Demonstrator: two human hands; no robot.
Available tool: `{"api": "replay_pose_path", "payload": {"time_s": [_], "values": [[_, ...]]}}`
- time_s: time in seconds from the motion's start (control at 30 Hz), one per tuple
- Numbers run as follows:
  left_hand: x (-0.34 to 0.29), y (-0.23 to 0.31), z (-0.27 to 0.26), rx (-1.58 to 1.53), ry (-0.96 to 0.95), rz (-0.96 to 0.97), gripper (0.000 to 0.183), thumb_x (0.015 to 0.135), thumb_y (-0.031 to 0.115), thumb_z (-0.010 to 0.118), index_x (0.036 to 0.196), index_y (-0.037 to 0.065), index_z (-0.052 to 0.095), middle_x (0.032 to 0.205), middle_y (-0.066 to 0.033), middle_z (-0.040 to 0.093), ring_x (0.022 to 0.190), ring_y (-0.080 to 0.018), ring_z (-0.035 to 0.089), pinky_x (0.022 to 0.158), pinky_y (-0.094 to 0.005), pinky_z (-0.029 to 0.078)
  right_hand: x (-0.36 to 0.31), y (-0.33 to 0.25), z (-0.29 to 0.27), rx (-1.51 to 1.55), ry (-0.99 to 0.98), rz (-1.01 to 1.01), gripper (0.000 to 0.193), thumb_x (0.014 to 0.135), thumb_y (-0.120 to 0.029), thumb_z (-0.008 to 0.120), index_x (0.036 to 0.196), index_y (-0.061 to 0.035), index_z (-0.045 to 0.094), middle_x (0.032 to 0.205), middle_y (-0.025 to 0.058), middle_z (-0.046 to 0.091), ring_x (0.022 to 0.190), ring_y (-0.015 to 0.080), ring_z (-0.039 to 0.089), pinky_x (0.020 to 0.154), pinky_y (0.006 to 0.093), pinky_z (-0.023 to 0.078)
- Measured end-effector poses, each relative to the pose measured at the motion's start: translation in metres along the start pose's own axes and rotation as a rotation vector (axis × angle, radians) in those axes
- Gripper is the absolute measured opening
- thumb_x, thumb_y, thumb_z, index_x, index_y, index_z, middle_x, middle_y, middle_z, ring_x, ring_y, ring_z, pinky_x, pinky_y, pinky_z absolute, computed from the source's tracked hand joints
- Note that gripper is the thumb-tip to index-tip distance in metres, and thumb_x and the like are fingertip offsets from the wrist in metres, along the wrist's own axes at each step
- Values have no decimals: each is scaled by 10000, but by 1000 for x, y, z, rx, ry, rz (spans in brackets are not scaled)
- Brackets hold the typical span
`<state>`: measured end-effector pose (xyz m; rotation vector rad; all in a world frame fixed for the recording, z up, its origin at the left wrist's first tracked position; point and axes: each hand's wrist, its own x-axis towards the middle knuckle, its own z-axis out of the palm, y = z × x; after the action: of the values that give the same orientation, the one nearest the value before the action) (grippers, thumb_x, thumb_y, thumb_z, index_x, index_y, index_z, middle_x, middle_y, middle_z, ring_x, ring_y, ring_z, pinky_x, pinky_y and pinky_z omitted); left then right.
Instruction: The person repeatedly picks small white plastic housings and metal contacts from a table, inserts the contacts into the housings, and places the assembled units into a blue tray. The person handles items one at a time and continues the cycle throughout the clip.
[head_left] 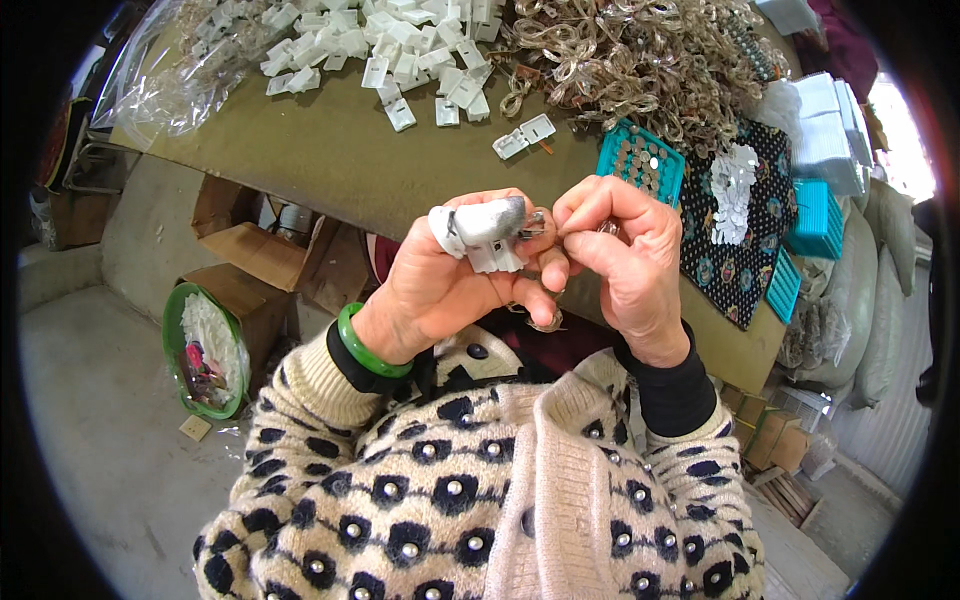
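Observation:
My left hand [420, 275] is closed on a small white plastic case [495, 257], held above the near edge of the table. Its thumb wears a white cover [490, 215], dark grey at the tip. Close beside it, my right hand [630, 255] pinches a thin wire [608, 228] at the case's right end; the fingers hide most of it. A loop of clear wire [545, 322] hangs below the left fingers. Farther off on the table lies an opened white case [524, 137].
White plastic cases [400, 50] are heaped at the back, beside a pile of coiled clear wires [640, 60]. A teal tray [641, 162] holds round metal discs. White pieces [734, 195] lie on a dark patterned cloth [700, 270]. A green basin [175, 345] stands on the floor at left.

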<state>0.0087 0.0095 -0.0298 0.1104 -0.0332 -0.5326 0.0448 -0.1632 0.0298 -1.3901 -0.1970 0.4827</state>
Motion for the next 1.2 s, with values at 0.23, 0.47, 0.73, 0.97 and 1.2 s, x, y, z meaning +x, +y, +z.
{"api": "replay_pose_path", "payload": {"time_s": [0.23, 0.47, 0.73, 0.97, 1.2], "values": [[-6, 12, 14, 201, 150, 78, 187, 923, 212, 647, 966, 34, 608, 835, -53, 588, 685, -174, 556, 532, -290, 434, 6, 7, 13, -654, 23, -625, 178, 803, 120, 625, 942, 9, 617, 877, 114, 641, 721, 207, 641, 646, 303, 521], [20, 26, 17, 1891, 418, 708, 159, 872, 36, 653, 1028, 22, 679, 839, -23, 579, 715, -163, 591, 628, -280, 468, 6, 9, -3, 33, 77, -114, 108, 962, -33, 590, 1062, 2, 573, 840, 34, 629, 698, 80, 588, 638, 231, 484], [41, 26, -9, 2547, 493, 697, 229, 781, 34, 671, 1001, 77, 625, 904, -106, 548, 797, -332, 608, 660, -429, 487, 2, 12, -18, 495, 28, 4, 108, 968, -63, 571, 1076, -64, 580, 967, 122, 629, 656, 157, 559, 631, 342, 487], [39, 20, -5, 2315, 358, 734, 258, 767, -9, 681, 1011, 45, 620, 879, -118, 596, 748, -313, 604, 658, -386, 491, 5, 12, -9, 294, 224, -19, 179, 996, -71, 515, 1143, 29, 493, 1245, 165, 594, 876, 261, 695, 671, 340, 595], [24, 6, 19, 1783, 335, 566, 313, 816, -49, 663, 1118, 31, 677, 900, -33, 632, 730, -144, 589, 636, -267, 486, 9, 1, -11, 382, 163, -9, 98, 996, -54, 518, 1058, 21, 514, 1041, 152, 647, 876, 230, 704, 721, 304, 595]]}}
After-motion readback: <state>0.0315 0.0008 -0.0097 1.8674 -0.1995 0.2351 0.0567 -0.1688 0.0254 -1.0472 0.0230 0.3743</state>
